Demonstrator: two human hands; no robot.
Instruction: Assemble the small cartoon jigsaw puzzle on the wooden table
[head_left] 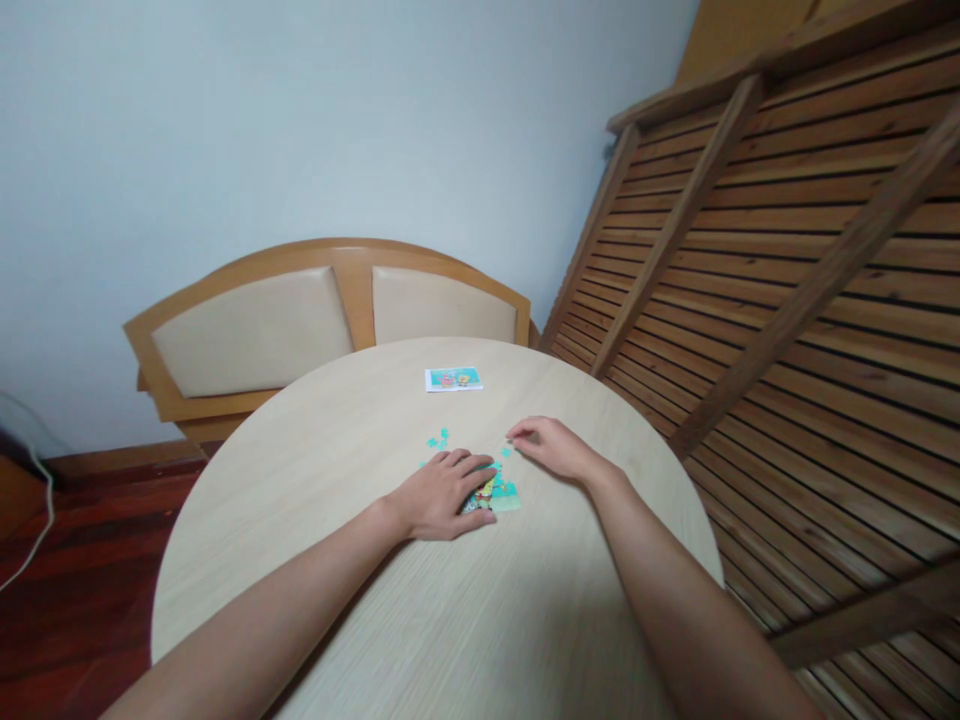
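Note:
A partly joined jigsaw puzzle [508,497] in turquoise, with a yellow cartoon figure on it, lies on the round table. Flat across its left part rests my left hand [448,492], fingers spread, hiding some of the picture. My right hand [551,445] is just beyond the puzzle's upper right, thumb and fingertips pinched together. Whatever may be between those fingertips is too small to make out. Close to them lies a loose turquoise puzzle piece [506,452]. Several more loose pieces [442,440] lie past my left hand.
Toward the table's far side lies a picture card [454,379] with cartoon figures. The round wooden table [337,440] stands before a padded headboard [255,330]. A slatted wooden frame [750,270] leans along the right. A white cable [46,510] hangs at the left.

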